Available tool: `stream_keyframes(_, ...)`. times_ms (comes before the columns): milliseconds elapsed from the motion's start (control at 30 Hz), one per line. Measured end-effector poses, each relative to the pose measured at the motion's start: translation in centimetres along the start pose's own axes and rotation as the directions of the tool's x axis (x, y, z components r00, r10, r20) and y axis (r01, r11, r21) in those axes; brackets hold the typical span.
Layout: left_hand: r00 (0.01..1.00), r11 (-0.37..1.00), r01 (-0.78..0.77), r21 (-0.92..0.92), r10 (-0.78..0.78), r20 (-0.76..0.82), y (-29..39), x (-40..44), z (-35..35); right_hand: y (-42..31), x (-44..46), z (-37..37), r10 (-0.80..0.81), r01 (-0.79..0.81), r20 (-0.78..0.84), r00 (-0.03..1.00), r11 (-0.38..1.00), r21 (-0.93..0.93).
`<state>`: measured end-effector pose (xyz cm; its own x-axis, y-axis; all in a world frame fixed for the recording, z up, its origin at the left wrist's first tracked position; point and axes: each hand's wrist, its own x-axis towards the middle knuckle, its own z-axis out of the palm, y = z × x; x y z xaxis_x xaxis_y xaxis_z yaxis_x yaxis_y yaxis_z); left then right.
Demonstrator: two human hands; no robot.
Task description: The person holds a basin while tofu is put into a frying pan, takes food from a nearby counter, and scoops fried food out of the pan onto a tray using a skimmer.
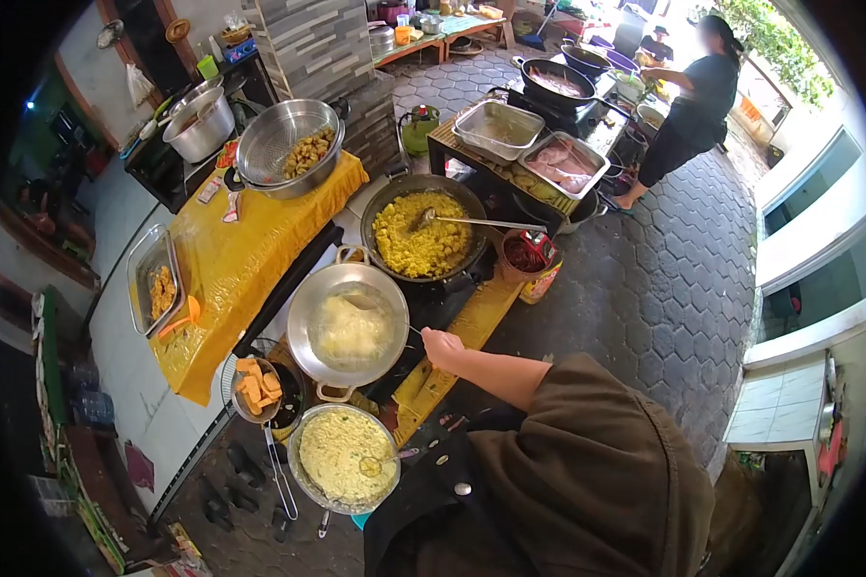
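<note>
My right hand [441, 348] is closed in a fist round a thin metal handle [416, 331] at the right rim of a silver two-handled wok [303, 356]. A pale, foamy mass [351, 322] lies in the oil there; the handle's far end is hard to make out. Just behind sits a dark wok [368, 226] of yellow crumbly food, with a ladle [452, 220] resting in it. Nearer me stands a basin [303, 471] of pale yellow batter with green flecks, holding a small round scoop [370, 466]. My left hand is out of view.
A strainer [250, 415] holds orange-brown pieces. On the yellow-covered table [221, 269] stand a perforated pot [260, 144] and glass tray [135, 279]. Trays of raw meat [563, 163] stand farther back. Another person [693, 96] stands at the far right.
</note>
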<state>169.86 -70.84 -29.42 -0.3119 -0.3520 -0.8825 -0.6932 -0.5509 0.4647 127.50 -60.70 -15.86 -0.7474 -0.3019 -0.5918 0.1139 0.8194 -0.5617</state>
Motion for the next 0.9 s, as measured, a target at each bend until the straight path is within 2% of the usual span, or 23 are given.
stream_keyframes(33,1.0,1.0,0.004,0.005,-0.004,0.002,0.2,0.0,0.0,0.0,-0.5,0.1,-0.065,0.069,-0.056,0.996,0.994,0.088)
stream_keyframes(67,1.0,1.0,0.01,0.008,-0.01,0.002,0.5,-0.1,0.0,0.6,0.9,1.3,0.06,-0.053,-0.024,0.998,0.974,0.219)
stream_keyframes(100,1.0,1.0,0.015,0.016,-0.015,0.004,0.7,-0.2,0.1,-0.1,0.9,0.8,0.056,-0.048,-0.028,0.998,0.973,0.224)
stream_keyframes(167,1.0,0.999,0.027,0.034,-0.028,0.013,0.9,-0.2,0.1,-1.8,-0.4,-0.9,-0.069,0.092,0.184,0.981,0.989,-0.117)
stream_keyframes(233,0.999,0.998,0.029,0.052,-0.03,0.018,1.5,-0.4,0.1,5.6,9.1,8.4,-0.368,0.355,0.009,0.93,0.89,-0.285)
stream_keyframes(267,0.999,0.998,0.029,0.063,-0.031,0.022,1.7,-0.5,0.1,5.1,8.2,8.0,-0.248,0.181,0.095,0.964,0.876,0.448)
stream_keyframes(300,0.999,0.997,0.028,0.072,-0.03,0.028,1.9,-0.6,0.0,4.8,7.3,7.1,-0.229,0.033,0.163,0.96,0.669,0.742)
stream_keyframes(333,0.999,0.996,0.026,0.084,-0.029,0.034,2.0,-0.6,0.0,4.5,6.3,6.2,-0.208,-0.142,0.23,0.951,0.37,0.918)
stream_keyframes(367,0.999,0.995,0.024,0.097,-0.028,0.038,2.0,-0.7,-0.1,4.4,5.5,4.8,-0.405,0.297,0.119,0.906,0.812,0.502)
stream_keyframes(400,0.999,0.994,0.017,0.108,-0.022,0.047,2.1,-0.6,-0.1,4.4,4.4,3.1,-0.498,0.474,0.14,0.856,0.863,0.172)
stream_keyframes(433,0.998,0.993,0.01,0.116,-0.017,0.055,2.0,-0.7,-0.2,4.3,3.1,1.4,-0.585,0.606,0.16,0.795,0.777,-0.172)
stream_keyframes(467,0.998,0.992,0.002,0.125,-0.01,0.064,2.1,-0.6,-0.2,4.3,1.6,-0.7,-0.373,0.254,0.336,0.865,0.902,0.348)
stream_keyframes(500,0.997,0.991,-0.006,0.135,-0.004,0.074,2.0,-0.7,-0.3,4.5,0.1,-2.1,-0.252,-0.262,0.572,0.781,0.699,0.666)
stream_keyframes(533,0.997,0.989,-0.015,0.145,0.003,0.083,1.9,-0.7,-0.4,5.1,-1.8,-2.2,-0.276,-0.233,0.489,0.827,0.623,0.747)
stream_keyframes(567,0.996,0.987,-0.026,0.158,0.011,0.094,1.9,-0.6,-0.5,5.7,-3.4,-3.0,-0.276,-0.23,0.478,0.834,0.612,0.756)
stream_keyframes(633,0.993,0.982,-0.047,0.186,0.025,0.118,1.9,-0.3,-0.7,6.8,-6.8,-5.8,-0.206,-0.195,0.443,0.873,0.684,0.703)
stream_keyframes(700,0.988,0.976,-0.062,0.209,0.03,0.153,1.4,0.3,-0.1,10.1,-9.6,-7.2,-0.169,-0.2,0.396,0.903,0.651,0.732)
stream_keyframes(900,0.974,0.942,-0.054,0.332,-0.024,0.227,1.6,2.6,1.8,20.9,-17.4,-12.1,0.035,-0.32,0.35,0.936,0.495,0.808)
